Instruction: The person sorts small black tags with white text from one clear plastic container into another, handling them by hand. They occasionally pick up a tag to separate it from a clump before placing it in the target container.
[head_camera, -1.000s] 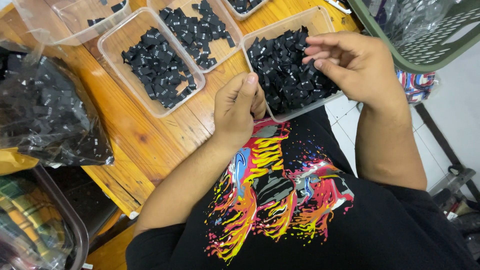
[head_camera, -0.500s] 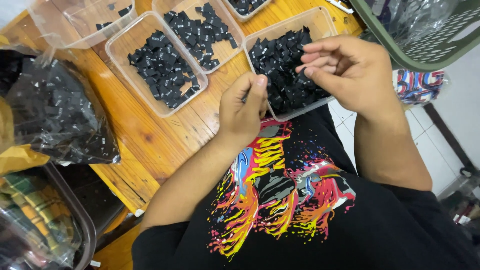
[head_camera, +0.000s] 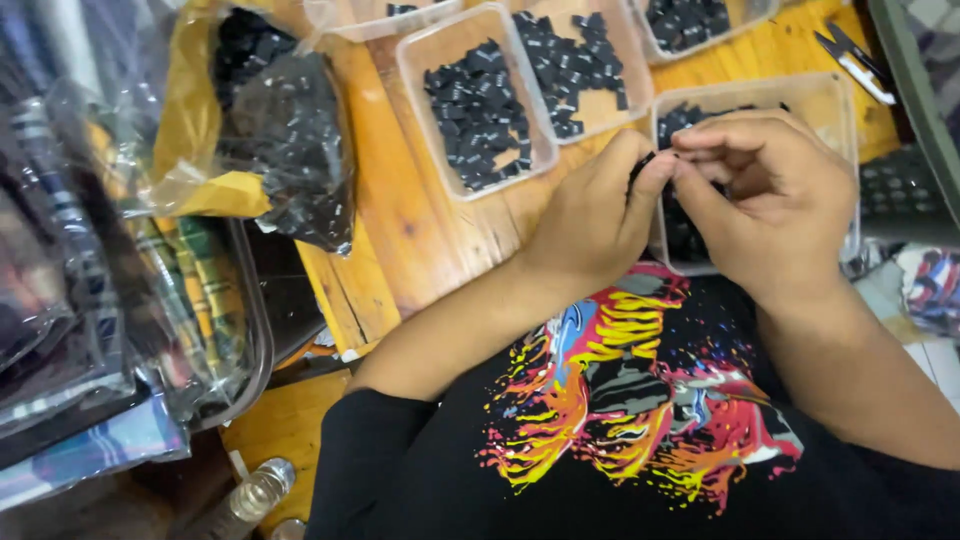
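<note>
Closed together since the earlier frame, left hand (head_camera: 590, 220) and right hand (head_camera: 770, 195) pinch one small black piece (head_camera: 640, 165) over the 3 o'clock tray (head_camera: 845, 110); best kept low, fingertips steady.

Small black pieces (head_camera: 478, 110) fill the clear tubs (head_camera: 415, 60) on the orange-brown wooden table (head_camera: 400, 230). The black shirt (head_camera: 420, 470) bears a yellow, orange and red print, and the bag (head_camera: 200, 190) at left is yellow.

Both hands meet over the near clear plastic tray (head_camera: 838, 110) of small black parts on the wooden desk (head_camera: 400, 230). The left hand (head_camera: 590, 220) and right hand (head_camera: 770, 200) pinch one small black part (head_camera: 640, 165) between fingertips. Left of that tray lies a clear plastic bag of black parts (head_camera: 290, 130).
</note>
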